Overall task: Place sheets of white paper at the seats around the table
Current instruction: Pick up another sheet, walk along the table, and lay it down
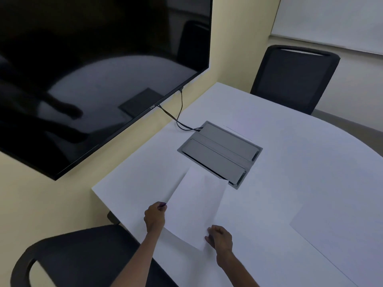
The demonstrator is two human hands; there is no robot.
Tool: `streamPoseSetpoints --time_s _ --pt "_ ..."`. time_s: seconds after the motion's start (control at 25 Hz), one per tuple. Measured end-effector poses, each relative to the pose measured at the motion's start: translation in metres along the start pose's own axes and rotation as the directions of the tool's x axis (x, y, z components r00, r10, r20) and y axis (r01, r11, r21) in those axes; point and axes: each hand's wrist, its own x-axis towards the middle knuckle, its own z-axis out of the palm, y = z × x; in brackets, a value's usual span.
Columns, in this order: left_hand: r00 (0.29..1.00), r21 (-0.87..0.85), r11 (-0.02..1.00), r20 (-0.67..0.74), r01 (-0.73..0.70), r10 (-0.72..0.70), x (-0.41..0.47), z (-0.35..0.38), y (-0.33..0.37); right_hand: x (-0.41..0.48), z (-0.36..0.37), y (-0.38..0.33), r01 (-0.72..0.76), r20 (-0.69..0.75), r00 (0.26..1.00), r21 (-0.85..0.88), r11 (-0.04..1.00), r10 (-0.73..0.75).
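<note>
A sheet of white paper (194, 206) is held just over the white table (290, 162), in front of the near black chair (83, 257). My left hand (155, 216) grips its left edge and my right hand (219, 238) pinches its near right corner. The sheet's far corner reaches over the grey cable box (219, 151) set in the tabletop. Another white sheet (331, 224) lies flat on the table to the right, faint against the surface. A further faint sheet (248, 129) seems to lie near the far chair (294, 79).
A large black screen (93, 69) hangs on the yellow wall at the left, with cables (179, 119) running down into the cable box. A whiteboard (331, 19) is on the far wall behind the far chair.
</note>
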Motion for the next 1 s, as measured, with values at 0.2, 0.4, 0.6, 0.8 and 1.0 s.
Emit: streamPoseSetpoints --time_s 0.2,0.4,0.6,0.8,1.0 --pt "0.999 0.033 0.999 0.036 -0.011 0.01 0.059 0.012 -0.012 0.03 0.038 0.007 -0.089 -0.046 0.995 0.049 0.995 0.091" --pt "0.998 0.029 1.0 0.059 0.01 -0.012 0.093 0.021 -0.019 0.046 0.057 0.005 -0.067 -0.126 0.99 0.023 0.998 0.069" --pt "0.997 -0.001 0.999 0.065 0.033 -0.033 0.108 0.025 -0.023 0.049 0.072 0.006 -0.08 -0.201 0.976 -0.007 0.997 0.077" --pt "0.998 0.007 0.999 0.057 0.039 -0.04 0.118 0.026 -0.026 0.051 0.085 0.005 -0.099 -0.282 0.956 -0.059 0.993 0.078" --pt "0.999 0.007 1.0 0.039 0.015 -0.016 0.121 0.031 -0.028 0.05 0.091 0.003 -0.097 -0.331 0.941 -0.077 0.992 0.066"
